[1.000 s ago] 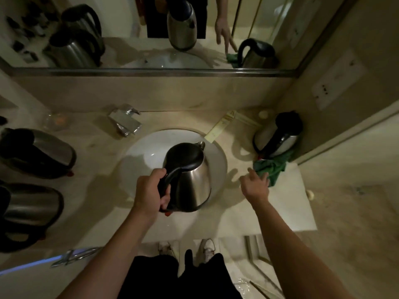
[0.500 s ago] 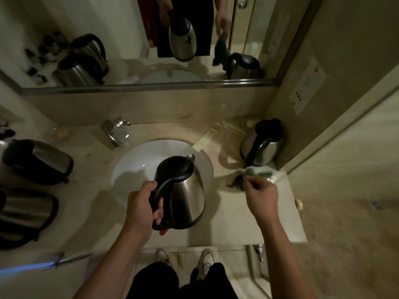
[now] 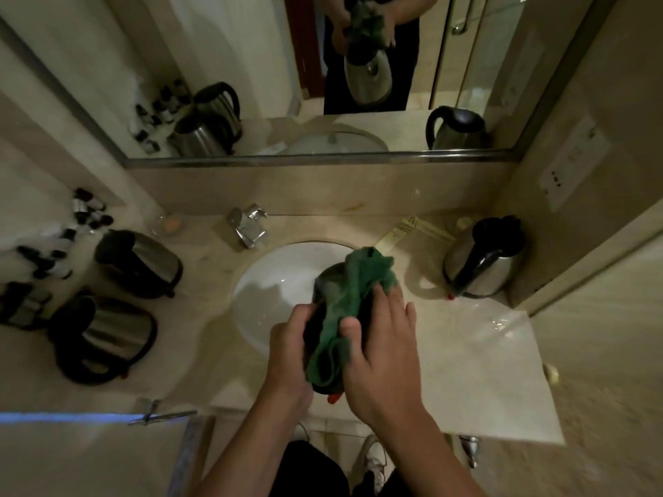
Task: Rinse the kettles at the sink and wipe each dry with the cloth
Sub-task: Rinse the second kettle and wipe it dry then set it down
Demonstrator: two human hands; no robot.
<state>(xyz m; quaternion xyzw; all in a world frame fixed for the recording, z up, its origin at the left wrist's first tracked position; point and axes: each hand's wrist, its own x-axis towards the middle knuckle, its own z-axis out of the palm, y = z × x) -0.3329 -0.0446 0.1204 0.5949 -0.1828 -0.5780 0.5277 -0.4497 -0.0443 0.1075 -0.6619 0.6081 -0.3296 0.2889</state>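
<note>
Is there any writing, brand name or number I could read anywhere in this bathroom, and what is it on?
No text can be read.
Wall plate: dark marks only, too blurred.
Flat packet behind the sink: striped print, too small.
Small bottles on the left: labels too small and dark.
Kettles, such as the one on the right: no brand visible.
Green cloth: plain.

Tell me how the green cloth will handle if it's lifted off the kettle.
The green cloth is probably floppy: it drapes and bunches over the held kettle rather than keeping a shape. It likely weighs little, since the right hand presses it with the thumb and fingers alone. It should grip rather than slide, judging by its fuzzy surface.
</note>
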